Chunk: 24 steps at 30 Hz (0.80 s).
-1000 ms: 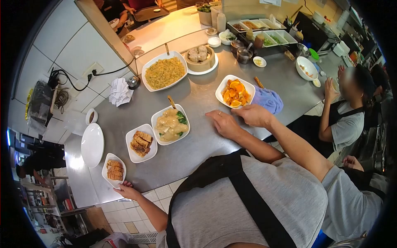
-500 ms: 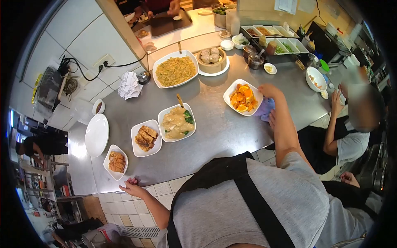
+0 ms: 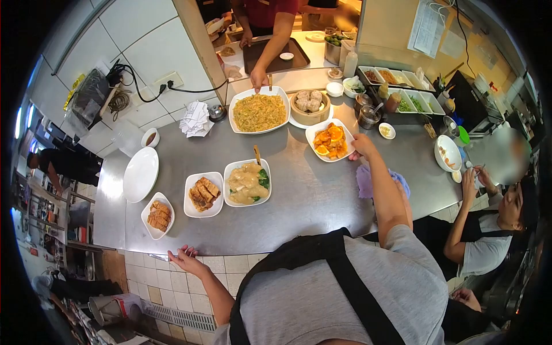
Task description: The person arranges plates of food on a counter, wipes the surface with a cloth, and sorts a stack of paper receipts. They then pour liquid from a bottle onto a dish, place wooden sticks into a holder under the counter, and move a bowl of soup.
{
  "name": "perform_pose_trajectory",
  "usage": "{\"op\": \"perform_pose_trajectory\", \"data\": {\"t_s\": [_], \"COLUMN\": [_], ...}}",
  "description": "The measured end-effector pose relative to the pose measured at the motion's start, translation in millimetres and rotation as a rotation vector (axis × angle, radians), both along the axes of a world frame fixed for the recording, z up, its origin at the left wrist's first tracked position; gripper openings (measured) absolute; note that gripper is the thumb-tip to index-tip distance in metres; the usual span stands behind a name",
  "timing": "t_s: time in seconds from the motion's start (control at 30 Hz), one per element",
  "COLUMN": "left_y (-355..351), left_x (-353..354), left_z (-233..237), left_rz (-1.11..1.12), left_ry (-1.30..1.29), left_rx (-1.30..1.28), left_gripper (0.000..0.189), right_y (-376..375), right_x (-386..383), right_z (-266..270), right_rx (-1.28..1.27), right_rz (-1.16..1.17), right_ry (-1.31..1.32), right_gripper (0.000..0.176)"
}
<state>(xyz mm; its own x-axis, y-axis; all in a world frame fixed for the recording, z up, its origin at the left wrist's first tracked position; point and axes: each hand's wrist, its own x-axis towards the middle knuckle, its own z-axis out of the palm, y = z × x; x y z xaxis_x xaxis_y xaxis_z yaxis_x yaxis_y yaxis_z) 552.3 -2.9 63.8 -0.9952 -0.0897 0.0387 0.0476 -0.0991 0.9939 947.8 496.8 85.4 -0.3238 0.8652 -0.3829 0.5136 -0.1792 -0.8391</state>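
Note:
My right hand [image 3: 362,147] grips the right edge of a square white dish [image 3: 330,140] of orange-glazed food with orange slices, close to the bamboo steamer. By the table's front edge, my left hand [image 3: 187,260] has its fingers apart and nothing visible in it. Nearest to it is a small dish [image 3: 157,216] of sliced fried food. To the right of that are a dish of browned slices [image 3: 204,194] and a dish of pale sauced food with greens [image 3: 248,183]. A person's hand [image 3: 259,79] touches the far rim of a noodle plate [image 3: 260,111].
The bamboo steamer [image 3: 310,107] stands on a plate at the back. An empty oval plate [image 3: 141,175] lies left. Beneath my right arm is a purple cloth [image 3: 365,181], with part of another person's arm beside it. A co-worker [image 3: 483,230] stands right, near a white bowl [image 3: 447,154].
The orange dish in my right hand has moved back and left, closer to the steamer. The person across the opening has reached to the noodle plate's rim. The view has shifted.

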Motion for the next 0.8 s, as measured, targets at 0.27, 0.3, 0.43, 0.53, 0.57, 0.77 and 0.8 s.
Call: {"op": "perform_pose_trajectory", "data": {"t_s": [0.27,0.3,0.43,0.53,0.57,0.77,0.8], "left_y": [-1.7,-0.1,8.9,15.5,19.2,26.8,28.4], "left_x": [27.7,27.4,34.9,35.2,35.7,40.9,41.2], "left_z": [-15.9,-22.6,-18.1,-18.6,-20.4,-25.2,-25.1], "left_rz": [-0.029,-0.031,0.0,0.007,0.012,0.042,0.043], "left_ry": [-0.01,-0.003,-0.031,-0.017,-0.001,0.095,0.106], "left_rx": [0.023,0.045,0.07,0.089,0.07,-0.084,-0.11], "left_gripper": [0.055,0.055,0.054,0.055,0.055,0.054,0.054], "right_y": [33.5,29.4,40.6,58.2,64.0,97.3,102.3], "right_x": [-27.5,-34.7,-56.4,-76.0,-82.0,-124.1,-129.2], "right_z": [-14.9,-3.3,2.7,2.3,1.8,-0.8,-0.9], "right_rx": [0.074,0.05,0.008,-0.07,-0.102,-0.189,-0.216], "right_rz": [0.089,0.02,-0.108,-0.151,-0.161,-0.198,-0.202], "right_ry": [0.007,0.0,0.106,0.164,0.172,0.214,0.228], "right_gripper": [0.028,0.027,0.033,0.036,0.037,0.029,0.028]}}
